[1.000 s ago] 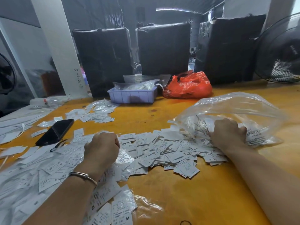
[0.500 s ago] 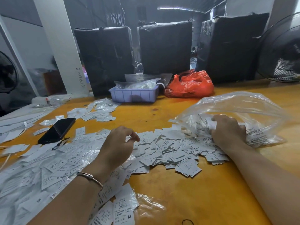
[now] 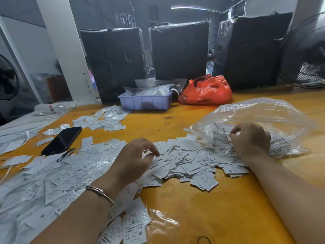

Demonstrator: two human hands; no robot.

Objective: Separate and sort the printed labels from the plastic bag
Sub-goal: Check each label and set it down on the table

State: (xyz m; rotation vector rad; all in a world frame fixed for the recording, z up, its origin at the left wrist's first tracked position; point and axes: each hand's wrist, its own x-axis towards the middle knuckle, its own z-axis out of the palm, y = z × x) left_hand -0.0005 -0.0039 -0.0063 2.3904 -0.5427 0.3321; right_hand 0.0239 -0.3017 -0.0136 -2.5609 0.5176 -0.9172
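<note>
Labels [image 3: 184, 161], small white printed slips with size letters such as S, M, XL and XS, lie in a loose heap across the middle of the table [image 3: 219, 208]; the heap spills from the open mouth of the clear plastic bag [image 3: 260, 113], which rests toward the right edge. A wider spread of labels covers the near left part of the table, and a smaller cluster lies toward the far left. In the head view, the only view, the left hand [image 3: 133, 161] hovers over the middle of the heap with its fingers curled downward and the thumb and forefinger drawn close together at the tips; whether a label sits between them cannot be told. The right hand [image 3: 249, 140] rests at the mouth of the bag, fingers curled and gathering the crumpled plastic film and the labels under it; thumb and forefinger appear to pinch the film. A black phone [image 3: 61, 140] lies among the labels toward the left edge. A lilac tray [image 3: 144, 103] and a red bag [image 3: 205, 90] stand at the far edge, in front of dark wrapped parcels. Step in hand, as judged: emptying the bag while picking out single labels. The next move calls for a fine fingertip pinch on one slip only, since the slips overlap and slide, and for its size letter to be read before placement.
</note>
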